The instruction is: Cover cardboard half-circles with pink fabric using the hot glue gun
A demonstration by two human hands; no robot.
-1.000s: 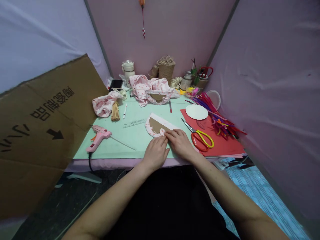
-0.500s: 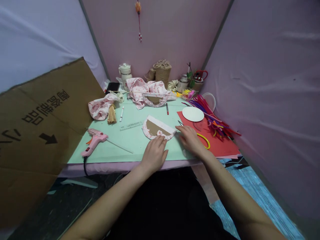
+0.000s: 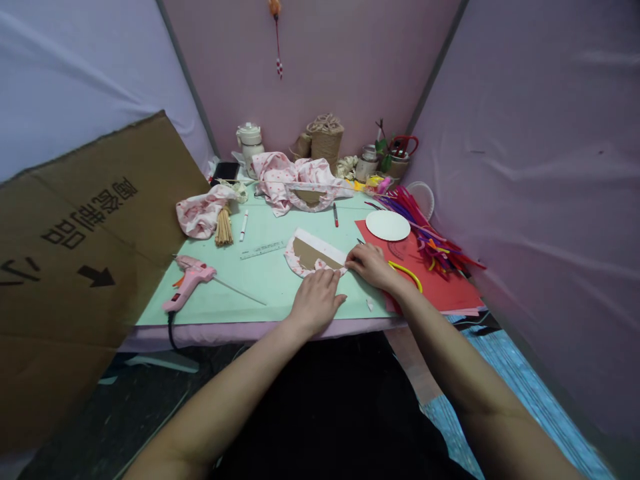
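A half-round cardboard piece (image 3: 311, 255) edged with pink-patterned white fabric lies on the green table covering, a white strip along its straight upper edge. My left hand (image 3: 317, 300) rests on its lower curved edge, fingers lying flat and thumb apart. At the right corner, my right hand (image 3: 367, 263) has its fingers closed on the fabric edge. Yellow-handled scissors (image 3: 411, 275) lie partly under my right hand and wrist. A small white scrap (image 3: 369, 305) is on the covering below that hand.
A pink glue gun (image 3: 190, 283) lies left, beside a large cardboard sheet (image 3: 90, 267). A ruler (image 3: 263, 250), pens and bundled sticks (image 3: 224, 228) are behind. Right are red paper (image 3: 435, 287), a white disc (image 3: 388, 225) and pipe cleaners (image 3: 425, 233). Fabric (image 3: 280, 180) sits at the back.
My right hand has moved slightly left and its fingers have closed on the fabric at the corner. My left hand has shifted a little right. The small white scrap is now uncovered.
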